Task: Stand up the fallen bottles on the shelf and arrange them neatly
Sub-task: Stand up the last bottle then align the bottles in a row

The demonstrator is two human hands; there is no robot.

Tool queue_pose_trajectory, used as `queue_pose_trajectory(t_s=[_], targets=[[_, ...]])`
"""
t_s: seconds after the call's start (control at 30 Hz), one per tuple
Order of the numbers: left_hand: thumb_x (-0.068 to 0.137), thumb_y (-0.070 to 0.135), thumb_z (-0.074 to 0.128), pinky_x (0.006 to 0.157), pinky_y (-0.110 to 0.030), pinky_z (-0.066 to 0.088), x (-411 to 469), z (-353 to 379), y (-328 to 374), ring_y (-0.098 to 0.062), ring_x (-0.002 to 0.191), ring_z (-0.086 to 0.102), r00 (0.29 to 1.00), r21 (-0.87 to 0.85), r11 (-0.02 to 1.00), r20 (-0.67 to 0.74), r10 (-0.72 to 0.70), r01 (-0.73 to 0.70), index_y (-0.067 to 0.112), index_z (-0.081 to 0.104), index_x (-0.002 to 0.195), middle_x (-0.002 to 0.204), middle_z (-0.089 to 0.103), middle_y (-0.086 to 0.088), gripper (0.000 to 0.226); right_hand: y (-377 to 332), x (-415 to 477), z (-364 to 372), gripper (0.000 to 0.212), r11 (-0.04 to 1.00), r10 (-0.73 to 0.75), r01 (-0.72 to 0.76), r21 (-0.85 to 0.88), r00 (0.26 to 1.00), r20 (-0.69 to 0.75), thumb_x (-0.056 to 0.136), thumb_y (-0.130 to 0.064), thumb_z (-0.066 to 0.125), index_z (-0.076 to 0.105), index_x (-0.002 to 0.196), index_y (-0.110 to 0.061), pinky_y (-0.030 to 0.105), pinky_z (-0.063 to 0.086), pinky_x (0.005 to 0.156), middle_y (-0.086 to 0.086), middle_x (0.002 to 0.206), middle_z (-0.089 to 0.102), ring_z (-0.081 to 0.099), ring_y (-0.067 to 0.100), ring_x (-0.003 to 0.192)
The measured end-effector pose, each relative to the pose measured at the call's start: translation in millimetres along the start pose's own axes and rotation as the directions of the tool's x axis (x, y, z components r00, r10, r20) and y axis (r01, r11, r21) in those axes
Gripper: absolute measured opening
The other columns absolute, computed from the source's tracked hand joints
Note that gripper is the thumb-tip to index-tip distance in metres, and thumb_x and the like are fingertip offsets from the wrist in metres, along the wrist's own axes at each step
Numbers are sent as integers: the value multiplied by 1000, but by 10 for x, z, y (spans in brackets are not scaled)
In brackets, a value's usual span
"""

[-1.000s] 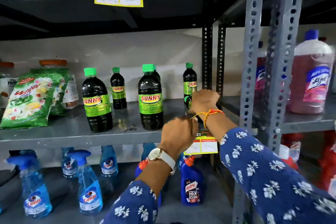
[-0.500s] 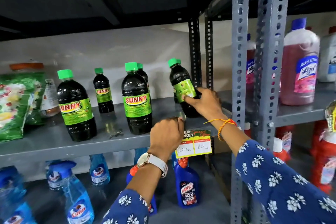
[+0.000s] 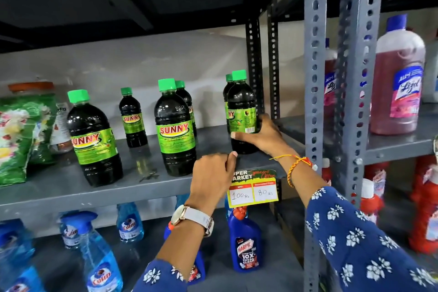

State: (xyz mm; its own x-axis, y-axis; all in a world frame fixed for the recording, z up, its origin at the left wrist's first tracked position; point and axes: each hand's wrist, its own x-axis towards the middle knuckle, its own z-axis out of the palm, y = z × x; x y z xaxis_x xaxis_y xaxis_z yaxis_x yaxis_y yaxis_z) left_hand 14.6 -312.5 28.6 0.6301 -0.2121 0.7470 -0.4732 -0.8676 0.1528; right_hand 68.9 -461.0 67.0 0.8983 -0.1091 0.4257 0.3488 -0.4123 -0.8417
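Dark Sunny bottles with green caps stand on the grey middle shelf (image 3: 59, 192). My right hand (image 3: 263, 136) grips the rightmost small bottle (image 3: 240, 106), which stands upright near the shelf's right post, with another small bottle (image 3: 227, 92) just behind it. My left hand (image 3: 212, 175) rests curled on the shelf's front edge, holding nothing. A large bottle (image 3: 175, 128) stands left of my hands, with a small one (image 3: 188, 99) behind it. Further left are a small bottle (image 3: 132, 118) at the back and a large bottle (image 3: 93, 137) near the front.
Green detergent pouches (image 3: 16, 135) and an orange-lidded jar (image 3: 33, 86) fill the shelf's left end. A yellow price tag (image 3: 253, 189) hangs at the front edge. Blue spray bottles (image 3: 99, 258) and a Harpic bottle (image 3: 246, 244) stand below. Pink Lizol bottles (image 3: 398, 78) sit beyond the grey upright posts (image 3: 315, 78).
My right hand lifted the fallen small bottle from the shelf, tilted it up, and now holds it standing upright. My left hand stayed on the shelf edge.
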Motion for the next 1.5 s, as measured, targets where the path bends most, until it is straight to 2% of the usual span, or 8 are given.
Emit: queue_pose_trajectory(t_s=[0.13,0.3,0.47,0.6,0.73,1.07,1.2,1.5], targets=[[98,35,37,53,-31,26,2,-12,24,-31,59,56,999,21,999,29,-34,34,13,41,54,60,62,-13,49,32,25,-17,62,997,36,-38,74,999,35,78,-16,71,40,132,-11,28,41,86,1,105,59,57,20,105],[98,36,34,55,-31,26,16,-4,24,-32,63,58,998,50,998,39,-48,46,13,50,57,64,65,-14,50,68,72,27,87,999,24,-25,45,1000,7,60,-35,85,37,128,-11,36,45,98,2,114,62,59,19,108],[98,33,35,54,-32,26,6,5,15,-35,64,58,999,69,997,18,-38,37,7,58,61,66,66,-17,51,58,59,11,66,999,38,-38,32,999,-6,74,-17,74,36,127,-8,35,43,96,4,110,56,55,25,115],[98,33,34,55,-31,26,20,-7,14,-33,63,58,998,63,997,24,-49,48,7,60,63,66,65,-15,51,31,58,28,83,999,20,-20,37,1000,18,67,-27,82,27,127,-10,32,41,98,-1,113,53,52,17,111],[98,33,33,55,-31,26,-4,-16,10,-32,63,58,999,77,997,27,-32,29,8,60,64,65,65,-14,50,39,29,25,71,1000,11,-11,-3,1000,-9,74,-20,76,33,129,-8,27,39,87,2,110,53,51,18,105],[99,32,32,55,-31,29,3,-32,6,-32,65,59,999,73,997,42,-10,7,6,62,67,68,66,-15,51,2,-14,8,76,999,14,-15,-43,1000,-10,68,-24,81,38,129,-12,36,45,96,5,117,60,56,22,109],[99,32,31,56,-31,28,3,-33,-7,-31,66,60,999,88,996,48,10,-14,7,61,69,71,67,-14,50,-46,-58,-11,77,1000,8,-8,10,1000,-11,69,-20,82,40,133,-10,27,40,91,0,113,56,52,16,104],[99,32,30,57,-33,30,14,-26,-62,-36,74,61,993,103,993,103,52,-63,5,61,73,78,68,-18,48,-104,-208,-64,57,998,-16,17,67,1000,-19,69,-13,81,59,121,-10,28,46,93,7,117,67,61,17,100]])
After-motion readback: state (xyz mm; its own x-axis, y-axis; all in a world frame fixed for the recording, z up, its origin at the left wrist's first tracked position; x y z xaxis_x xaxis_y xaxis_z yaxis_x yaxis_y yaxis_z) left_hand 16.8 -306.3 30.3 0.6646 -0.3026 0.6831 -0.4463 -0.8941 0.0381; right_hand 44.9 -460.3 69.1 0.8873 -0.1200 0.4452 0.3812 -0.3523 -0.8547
